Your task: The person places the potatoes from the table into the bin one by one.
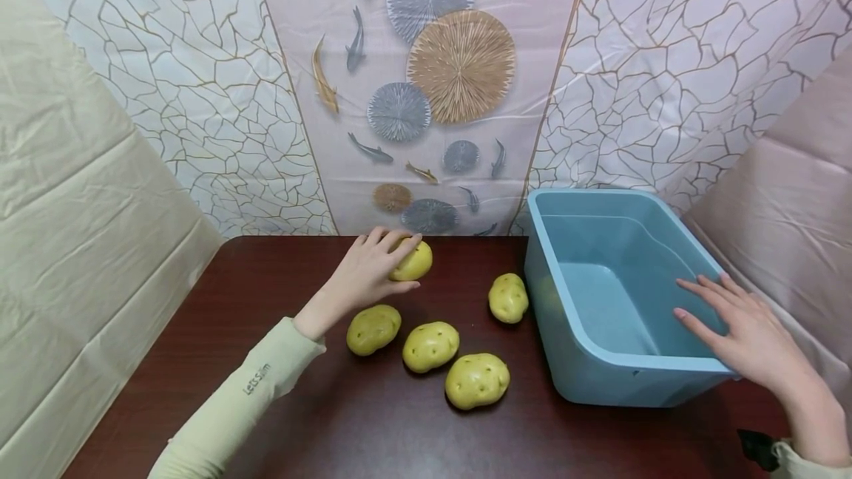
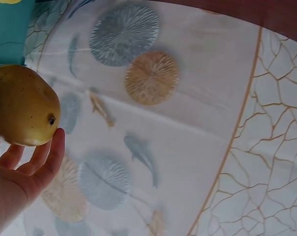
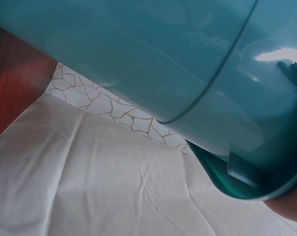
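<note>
My left hand [image 1: 381, 266] curls round a yellow potato [image 1: 416, 263] at the back of the dark wooden table [image 1: 266, 390]. In the left wrist view the same potato [image 2: 23, 105] sits against my fingers [image 2: 40, 162]. Several more potatoes lie loose in front: one [image 1: 373, 329] near my left wrist, one [image 1: 430, 346] in the middle, one [image 1: 477, 380] nearest me, and one [image 1: 509, 297] beside the tub. My right hand [image 1: 728, 316] rests with straight fingers on the near right rim of a blue plastic tub [image 1: 586, 194], whose inside looks bare.
The tub's wall [image 3: 163, 54] fills the right wrist view. Patterned sheets [image 1: 439, 80] hang close behind the table, with plain cloth walls at the left [image 1: 80, 242] and right [image 1: 799, 191].
</note>
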`<act>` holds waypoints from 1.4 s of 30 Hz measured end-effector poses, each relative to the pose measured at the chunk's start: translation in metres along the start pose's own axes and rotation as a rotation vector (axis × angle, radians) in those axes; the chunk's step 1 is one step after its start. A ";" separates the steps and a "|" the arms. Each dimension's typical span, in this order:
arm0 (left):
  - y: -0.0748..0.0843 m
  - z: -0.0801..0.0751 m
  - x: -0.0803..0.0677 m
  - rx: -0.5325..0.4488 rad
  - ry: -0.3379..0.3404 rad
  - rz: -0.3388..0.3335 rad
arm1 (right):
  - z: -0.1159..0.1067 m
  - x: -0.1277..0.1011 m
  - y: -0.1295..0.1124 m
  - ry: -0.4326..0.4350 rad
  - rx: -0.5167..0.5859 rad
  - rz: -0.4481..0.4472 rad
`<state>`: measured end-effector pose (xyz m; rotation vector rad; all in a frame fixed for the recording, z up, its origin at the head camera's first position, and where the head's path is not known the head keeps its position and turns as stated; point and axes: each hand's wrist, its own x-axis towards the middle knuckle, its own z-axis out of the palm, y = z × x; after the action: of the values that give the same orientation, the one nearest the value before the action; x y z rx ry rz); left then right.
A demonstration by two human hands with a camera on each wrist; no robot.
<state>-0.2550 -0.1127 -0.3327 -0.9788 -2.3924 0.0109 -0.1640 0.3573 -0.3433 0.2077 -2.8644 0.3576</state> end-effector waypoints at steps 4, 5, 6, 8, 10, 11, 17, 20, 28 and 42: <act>0.005 -0.004 0.003 0.011 0.029 0.024 | 0.000 0.000 0.000 0.005 0.000 -0.002; 0.007 -0.005 0.003 0.013 0.038 0.031 | 0.000 0.000 0.000 0.005 0.000 -0.001; 0.008 -0.006 0.003 0.016 0.047 0.039 | 0.000 0.000 0.000 0.004 0.001 -0.001; 0.011 -0.009 0.004 0.015 0.064 0.055 | 0.000 -0.001 -0.001 0.004 0.002 -0.001; 0.014 -0.011 0.006 0.019 0.072 0.068 | 0.000 -0.001 -0.001 0.006 0.004 -0.002; 0.016 -0.012 0.007 0.021 0.074 0.073 | 0.000 -0.001 -0.001 0.005 0.004 0.000; 0.022 -0.015 0.013 0.030 0.083 0.093 | 0.000 -0.002 0.000 0.009 0.005 -0.003; 0.024 -0.017 0.016 0.029 0.081 0.098 | 0.000 -0.001 0.000 0.009 0.007 -0.008; 0.031 -0.021 0.024 0.002 0.100 0.116 | -0.001 0.000 -0.001 -0.006 0.005 -0.003; 0.048 -0.031 0.039 -0.013 0.108 0.144 | -0.001 0.000 0.000 -0.003 0.013 0.002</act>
<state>-0.2317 -0.0578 -0.2974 -1.1269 -2.2226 -0.0044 -0.1636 0.3580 -0.3424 0.2083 -2.8659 0.3767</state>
